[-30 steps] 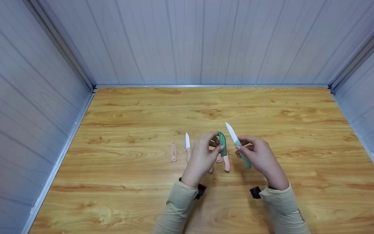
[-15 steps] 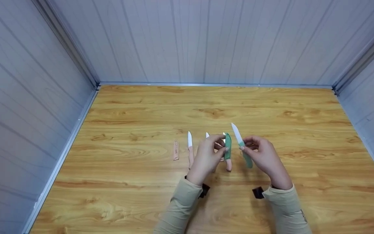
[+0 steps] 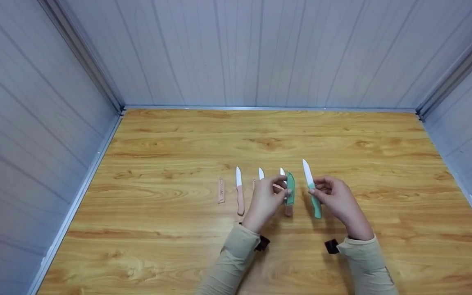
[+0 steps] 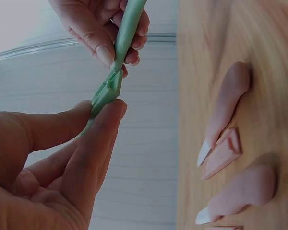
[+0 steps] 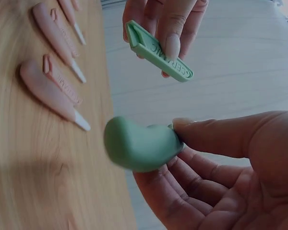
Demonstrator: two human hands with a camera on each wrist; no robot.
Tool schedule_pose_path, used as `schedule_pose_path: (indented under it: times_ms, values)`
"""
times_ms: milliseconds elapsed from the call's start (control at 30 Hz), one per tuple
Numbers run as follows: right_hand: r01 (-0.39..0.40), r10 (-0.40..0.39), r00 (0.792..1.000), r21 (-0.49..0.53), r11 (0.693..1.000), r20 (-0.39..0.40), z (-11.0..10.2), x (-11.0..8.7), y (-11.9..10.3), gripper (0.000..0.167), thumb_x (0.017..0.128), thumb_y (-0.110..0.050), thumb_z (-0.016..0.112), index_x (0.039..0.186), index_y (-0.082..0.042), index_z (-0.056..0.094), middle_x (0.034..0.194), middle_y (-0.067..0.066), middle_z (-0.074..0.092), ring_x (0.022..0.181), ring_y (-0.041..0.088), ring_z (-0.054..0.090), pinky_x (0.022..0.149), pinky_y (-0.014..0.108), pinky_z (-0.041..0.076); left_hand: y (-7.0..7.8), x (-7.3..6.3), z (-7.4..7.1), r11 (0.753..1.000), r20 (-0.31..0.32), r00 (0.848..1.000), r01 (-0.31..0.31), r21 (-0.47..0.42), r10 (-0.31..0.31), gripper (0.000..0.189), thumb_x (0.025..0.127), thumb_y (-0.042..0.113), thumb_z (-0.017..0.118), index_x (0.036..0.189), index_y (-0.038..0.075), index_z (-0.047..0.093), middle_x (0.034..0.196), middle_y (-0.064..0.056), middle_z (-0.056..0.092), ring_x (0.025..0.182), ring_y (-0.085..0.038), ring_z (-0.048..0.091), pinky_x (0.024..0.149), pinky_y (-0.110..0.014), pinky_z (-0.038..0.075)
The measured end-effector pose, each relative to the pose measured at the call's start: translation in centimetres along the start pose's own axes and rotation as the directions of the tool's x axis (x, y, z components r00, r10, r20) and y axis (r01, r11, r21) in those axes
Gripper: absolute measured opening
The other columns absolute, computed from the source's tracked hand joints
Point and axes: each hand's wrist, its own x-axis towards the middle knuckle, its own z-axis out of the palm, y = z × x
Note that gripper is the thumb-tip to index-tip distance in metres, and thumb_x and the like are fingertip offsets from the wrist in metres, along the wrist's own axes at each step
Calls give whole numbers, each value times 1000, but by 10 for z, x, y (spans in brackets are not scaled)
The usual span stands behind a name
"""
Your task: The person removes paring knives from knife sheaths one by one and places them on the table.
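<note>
My left hand (image 3: pixel 266 200) pinches a green blade sheath (image 3: pixel 290 189) between thumb and fingers. Raised lettering, "CERAMIC", shows on the sheath's face in the right wrist view. Beside it, my right hand (image 3: pixel 339 201) grips a green-handled knife (image 3: pixel 317 208) near the front of its handle. The knife's white blade is bare and points away from me, with a gap between it and the sheath in the head view. Both things are held above the table. In the left wrist view the sheath's open end (image 4: pixel 116 79) overlaps the knife handle (image 4: pixel 129 31).
Pink-handled knives with white blades lie in a row on the wooden table (image 3: pixel 158 246), one knife (image 3: pixel 240 198) left of my left hand. A pink sheath (image 3: pixel 221 190) lies at the row's left end. My left hand partly covers the others. Pale panels (image 3: pixel 236 53) wall the table.
Both hands have shifted slightly right with the sheath and the knife. The knife has turned straighter, its tip leaning less to the left. More of the pink knives now shows.
</note>
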Motion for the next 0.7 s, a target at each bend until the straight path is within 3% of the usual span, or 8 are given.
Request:
schedule_pose_path:
  times_ms: [233,500,700]
  values:
    - [-14,14,999,-14,1000,34,-5,3,10,36,92,-6,62,122,13,53,104,21,63,89,24,62,71,30,54,-10,6,14,1000,-21,1000,23,6,-23,25,81,1,74,106,1,70,79,2,64,67,-6,61,60,-20,52]
    - [-67,66,996,9,998,62,-5,12,21,37,92,-8,63,122,13,53,104,19,59,85,19,62,70,28,55,-14,13,32,989,-10,991,135,60,-134,25,81,0,74,106,-1,70,80,2,62,65,-6,58,51,-21,51]
    - [-102,101,993,14,995,67,-7,18,26,36,92,-7,62,122,12,54,100,16,56,83,17,61,70,29,55,-15,23,41,978,-27,986,168,124,-166,24,81,0,74,104,1,71,79,3,62,70,-5,57,59,-18,50]
